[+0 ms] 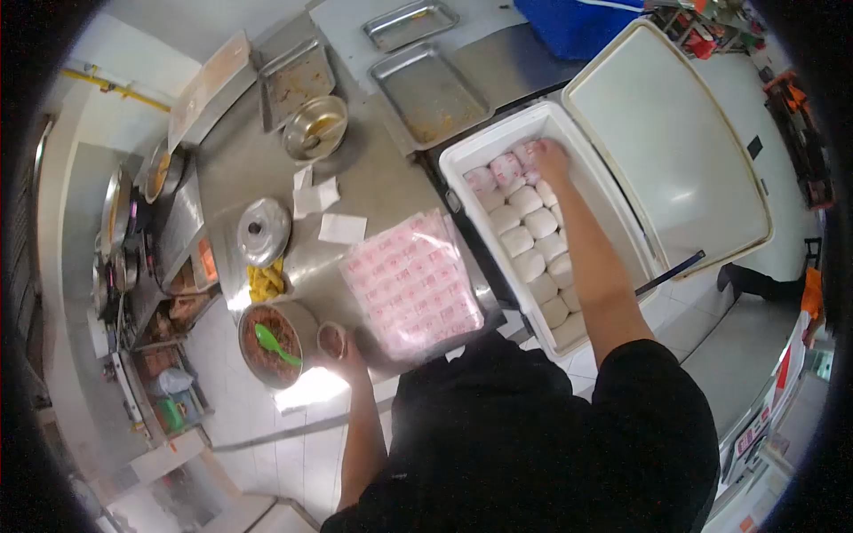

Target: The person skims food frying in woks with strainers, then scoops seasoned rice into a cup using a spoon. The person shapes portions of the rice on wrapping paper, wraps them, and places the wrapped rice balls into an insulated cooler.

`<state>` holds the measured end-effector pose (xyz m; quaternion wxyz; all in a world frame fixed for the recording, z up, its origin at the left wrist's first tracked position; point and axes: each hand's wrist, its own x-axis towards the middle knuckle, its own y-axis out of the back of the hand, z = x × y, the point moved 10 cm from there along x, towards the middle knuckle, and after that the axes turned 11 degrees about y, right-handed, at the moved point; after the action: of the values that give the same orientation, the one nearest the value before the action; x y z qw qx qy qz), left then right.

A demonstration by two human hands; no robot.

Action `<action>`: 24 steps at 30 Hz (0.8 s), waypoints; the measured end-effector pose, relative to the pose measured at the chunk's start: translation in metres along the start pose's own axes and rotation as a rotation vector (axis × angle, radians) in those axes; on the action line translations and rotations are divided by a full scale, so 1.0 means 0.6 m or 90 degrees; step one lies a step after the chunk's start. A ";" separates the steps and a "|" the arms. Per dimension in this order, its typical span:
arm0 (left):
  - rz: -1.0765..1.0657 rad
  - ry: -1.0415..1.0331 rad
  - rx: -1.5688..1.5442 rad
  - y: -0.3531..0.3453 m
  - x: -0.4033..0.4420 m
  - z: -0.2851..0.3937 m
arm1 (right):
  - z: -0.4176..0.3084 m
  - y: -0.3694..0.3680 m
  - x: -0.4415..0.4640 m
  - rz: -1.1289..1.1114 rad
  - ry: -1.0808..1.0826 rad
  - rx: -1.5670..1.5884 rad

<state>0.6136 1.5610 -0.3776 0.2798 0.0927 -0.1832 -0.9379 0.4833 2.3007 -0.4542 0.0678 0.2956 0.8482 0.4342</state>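
My left hand [352,362] is closed around a small round cup [332,339] with brown contents. Right beside it stands a metal pot [305,330] of brown, crumbly filling, and a green spoon [275,343] rests in that filling. My right hand [553,162] reaches into the far end of a white cooler box [451,162], with its fingers on a wrapped bun [531,155] printed in pink. Plain white buns [530,265] sit in rows below. Whether the right fingers grip the wrapped bun is partly hidden. A stack of pink-printed wrapping paper [413,289] lies between my hands.
The cooler's lid [671,133] is swung open to the right. Metal trays [431,93] and a steel bowl [316,127] stand along the back of the steel table [391,182]. Near the pot are a pot lid [264,231], a yellow cloth [266,281] and white napkins [343,228].
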 end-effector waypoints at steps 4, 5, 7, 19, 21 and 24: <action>-0.104 -0.423 0.424 -0.050 -0.032 0.082 | -0.016 0.038 -0.041 0.108 0.135 -0.017; -0.162 -0.290 0.265 -0.059 -0.032 0.069 | -0.029 0.055 -0.056 0.165 0.154 0.005; -0.340 -0.063 0.085 -0.114 -0.053 0.070 | -0.075 0.090 -0.097 0.197 0.113 0.144; -0.495 -0.476 0.584 -0.363 -0.152 0.155 | -0.348 0.235 -0.288 0.191 0.224 0.215; -0.503 -0.464 0.471 -0.319 -0.128 0.176 | -0.401 0.273 -0.330 0.210 0.235 0.181; -0.449 -0.493 0.236 -0.152 -0.087 0.242 | -0.492 0.280 -0.407 0.206 0.255 0.145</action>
<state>0.5719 1.7033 -0.2770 -0.1599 -0.1553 -0.3928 -0.8922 0.6472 2.0338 -0.1772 -0.2048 0.3410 0.8300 0.3910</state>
